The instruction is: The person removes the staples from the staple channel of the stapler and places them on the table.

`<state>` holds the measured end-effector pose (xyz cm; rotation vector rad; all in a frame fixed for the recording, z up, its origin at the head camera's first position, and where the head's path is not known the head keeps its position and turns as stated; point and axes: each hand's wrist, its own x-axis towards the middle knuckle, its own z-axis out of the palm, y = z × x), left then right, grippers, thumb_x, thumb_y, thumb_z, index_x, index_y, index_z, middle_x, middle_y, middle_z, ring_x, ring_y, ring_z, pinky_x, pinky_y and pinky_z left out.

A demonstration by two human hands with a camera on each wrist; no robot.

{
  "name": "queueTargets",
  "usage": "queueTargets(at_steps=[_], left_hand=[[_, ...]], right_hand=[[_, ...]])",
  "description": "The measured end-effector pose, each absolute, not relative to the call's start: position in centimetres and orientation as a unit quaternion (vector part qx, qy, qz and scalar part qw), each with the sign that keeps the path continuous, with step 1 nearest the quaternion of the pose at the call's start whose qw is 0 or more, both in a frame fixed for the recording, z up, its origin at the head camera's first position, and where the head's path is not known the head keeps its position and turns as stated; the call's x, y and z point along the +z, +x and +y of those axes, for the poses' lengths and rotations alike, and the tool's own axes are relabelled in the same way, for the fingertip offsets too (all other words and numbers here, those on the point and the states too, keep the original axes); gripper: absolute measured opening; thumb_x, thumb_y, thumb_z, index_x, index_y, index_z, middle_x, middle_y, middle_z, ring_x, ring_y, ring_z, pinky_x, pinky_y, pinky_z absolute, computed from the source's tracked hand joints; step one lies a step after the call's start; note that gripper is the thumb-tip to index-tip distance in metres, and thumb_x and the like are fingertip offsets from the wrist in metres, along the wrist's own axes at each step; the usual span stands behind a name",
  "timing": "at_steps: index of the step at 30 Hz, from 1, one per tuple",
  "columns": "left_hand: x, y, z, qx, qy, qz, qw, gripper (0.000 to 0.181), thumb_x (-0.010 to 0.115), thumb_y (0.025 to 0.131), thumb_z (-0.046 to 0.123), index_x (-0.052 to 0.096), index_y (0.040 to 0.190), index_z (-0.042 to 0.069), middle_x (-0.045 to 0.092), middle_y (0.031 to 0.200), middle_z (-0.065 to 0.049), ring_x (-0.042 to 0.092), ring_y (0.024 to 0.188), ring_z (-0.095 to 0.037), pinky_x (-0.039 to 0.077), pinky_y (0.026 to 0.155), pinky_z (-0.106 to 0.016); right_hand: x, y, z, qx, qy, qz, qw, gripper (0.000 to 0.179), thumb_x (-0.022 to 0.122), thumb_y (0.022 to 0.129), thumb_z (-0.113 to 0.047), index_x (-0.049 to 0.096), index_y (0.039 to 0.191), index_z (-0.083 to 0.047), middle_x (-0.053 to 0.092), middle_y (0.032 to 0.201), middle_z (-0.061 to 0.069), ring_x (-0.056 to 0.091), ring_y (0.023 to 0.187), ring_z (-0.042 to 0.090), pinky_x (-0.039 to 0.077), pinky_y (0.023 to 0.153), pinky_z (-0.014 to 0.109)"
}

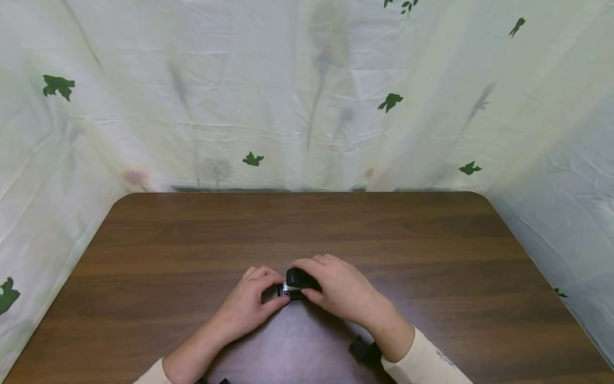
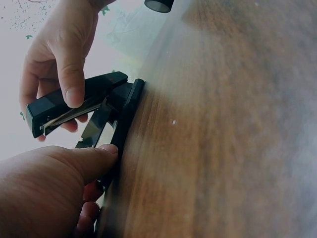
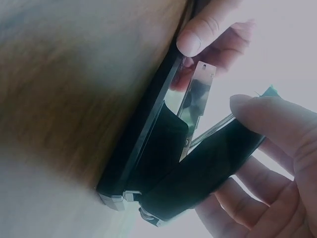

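A black stapler (image 1: 302, 278) sits on the table in front of me, its top arm (image 3: 203, 171) swung up away from the base (image 2: 130, 114). Between the two, the silver metal staple channel (image 3: 198, 94) stands at an angle, and a thin spring shows along the top arm's underside. My left hand (image 1: 245, 308) pinches the front end of the base with the thumb on the near side. My right hand (image 1: 339, 288) grips the raised top arm, thumb on one side and fingers on the other. The hinge end appears at the bottom of the right wrist view.
The brown wooden table (image 1: 192, 240) extends around both hands. Behind it and at the sides hangs a pale curtain (image 1: 268, 96) with green leaf-like shapes. A black device (image 1: 362, 349) shows at my right wrist, by the light sleeve (image 1: 424, 357).
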<state>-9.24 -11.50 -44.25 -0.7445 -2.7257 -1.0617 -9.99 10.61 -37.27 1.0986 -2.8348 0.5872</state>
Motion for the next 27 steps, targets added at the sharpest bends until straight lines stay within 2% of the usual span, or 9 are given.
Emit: queueTargets(at_steps=[12,27], left_hand=[[-44.3,-9.2,-11.6,-0.35,-0.246,-0.902,0.059,0.027,0.076,0.076,0.033,0.066,0.101,0.028,0.054,0.098,0.02,0.043,0.091,-0.002,0.042,0.075,-0.029],[-44.1,-9.1,-11.5,-0.352,-0.242,-0.903,0.054,0.026,0.076,0.076,0.034,0.066,0.1,0.031,0.054,0.097,0.021,0.042,0.09,-0.001,0.041,0.075,-0.028]], right_hand=[[-36.8,-10.0,11.0,0.2,0.358,-0.912,0.022,0.049,0.072,0.081,-0.026,0.053,0.126,-0.021,0.059,0.106,-0.005,0.054,0.094,0.009,0.046,0.08,0.031],[-36.0,-10.2,11.8,0.207,0.348,-0.914,-0.006,0.053,0.071,0.082,-0.028,0.05,0.13,-0.022,0.058,0.111,-0.006,0.053,0.099,0.009,0.045,0.084,0.032]])
